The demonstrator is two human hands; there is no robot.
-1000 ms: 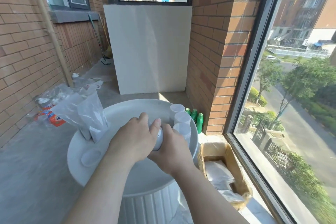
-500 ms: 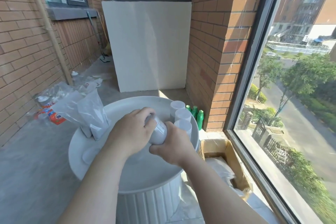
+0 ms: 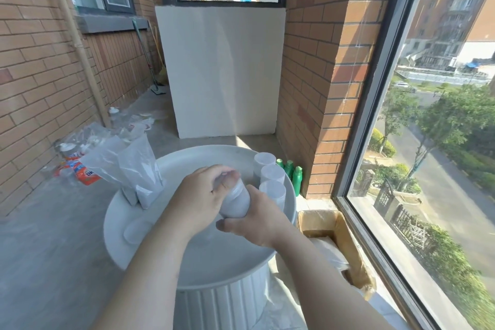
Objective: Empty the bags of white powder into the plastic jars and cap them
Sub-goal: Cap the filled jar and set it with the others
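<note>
Over the round white table (image 3: 171,270) I hold a plastic jar (image 3: 237,202) full of white powder. My right hand (image 3: 257,220) grips the jar's body from below and the side. My left hand (image 3: 201,195) is curled over the jar's top, hiding the cap. Three capped white jars (image 3: 270,177) stand in a row at the table's right rim. Two bags of white powder (image 3: 142,177) lean upright at the table's left side. A loose white lid (image 3: 135,228) lies flat near the left rim.
A cardboard box (image 3: 337,236) holding more white bags sits on the floor to the right of the table. Green bottles (image 3: 290,171) stand by the brick pillar. Plastic litter and an orange packet (image 3: 85,171) lie on the floor at left. A large window runs along the right.
The jar has tilted more upright between my hands and risen slightly, with my left hand turned over its top. The camera has shifted a little.
</note>
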